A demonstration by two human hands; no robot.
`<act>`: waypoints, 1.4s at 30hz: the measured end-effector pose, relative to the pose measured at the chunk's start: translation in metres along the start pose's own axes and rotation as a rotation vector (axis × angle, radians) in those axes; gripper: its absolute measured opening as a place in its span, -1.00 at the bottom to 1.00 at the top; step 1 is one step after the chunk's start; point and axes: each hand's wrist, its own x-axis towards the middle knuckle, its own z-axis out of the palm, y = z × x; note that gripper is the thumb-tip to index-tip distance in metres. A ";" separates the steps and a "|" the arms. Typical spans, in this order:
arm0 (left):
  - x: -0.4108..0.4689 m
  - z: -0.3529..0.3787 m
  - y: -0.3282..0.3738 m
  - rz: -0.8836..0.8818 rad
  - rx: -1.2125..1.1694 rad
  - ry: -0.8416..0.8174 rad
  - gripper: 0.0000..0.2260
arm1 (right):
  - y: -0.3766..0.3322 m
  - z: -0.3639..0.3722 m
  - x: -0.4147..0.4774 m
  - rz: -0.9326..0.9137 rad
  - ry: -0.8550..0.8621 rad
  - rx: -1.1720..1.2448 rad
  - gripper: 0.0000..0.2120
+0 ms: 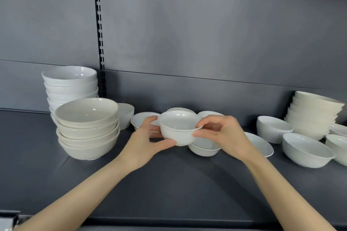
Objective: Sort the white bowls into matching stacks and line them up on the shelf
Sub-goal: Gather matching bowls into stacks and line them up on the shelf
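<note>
The dark grey shelf (169, 184) runs under both forearms and carries everything. Far out past the left hand stands the tall stack of bright white bowls (69, 80), and just in front of it a lower stack of wider cream bowls (88, 127); well beyond the right hand rises a cream stack (313, 114) that leans a little. These look like finished piles, parked at the ends so the middle stays free for sorting. Loose white bowls (308, 150) lie near that right stack, and thin-rimmed shallow bowls (140, 120) sit directly behind and beneath the hands, not yet matched. Between the hands, lifted clear of the shelf, is the small white bowl (178, 131) — glossy, plain, with a flared lip and a narrow foot, held upright. The left hand (144, 140) cups its side, thumb along the front wall and fingers behind; the right hand (223, 133) pinches the far rim between thumb and fingertips — probably a two-handed hold to check its shape against the others.
</note>
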 end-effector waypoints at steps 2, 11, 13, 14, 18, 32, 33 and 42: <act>0.003 0.013 0.006 -0.010 -0.094 -0.036 -0.50 | 0.003 -0.014 -0.004 -0.027 0.043 0.037 -0.88; 0.025 0.073 0.022 0.022 -0.218 -0.068 -0.55 | 0.017 -0.069 -0.023 -0.010 0.143 0.082 -0.85; 0.033 0.081 0.024 0.035 -0.204 -0.112 -0.54 | 0.020 -0.077 -0.023 0.007 0.204 0.068 -0.86; 0.038 0.084 0.024 0.045 -0.190 -0.129 -0.55 | 0.021 -0.081 -0.022 0.014 0.230 0.066 -0.87; 0.050 0.093 0.018 0.058 -0.088 -0.084 -0.72 | 0.027 -0.096 -0.019 0.028 0.312 0.084 -0.90; 0.041 0.175 0.037 0.270 0.140 -0.343 -0.70 | 0.043 -0.159 -0.066 0.097 0.536 0.014 -0.88; 0.041 0.185 0.041 0.276 0.150 -0.356 -0.71 | 0.045 -0.168 -0.072 0.104 0.550 -0.019 -0.89; 0.045 0.297 0.065 0.155 0.201 -0.363 -0.45 | 0.074 -0.258 -0.116 0.111 0.567 -0.027 -0.86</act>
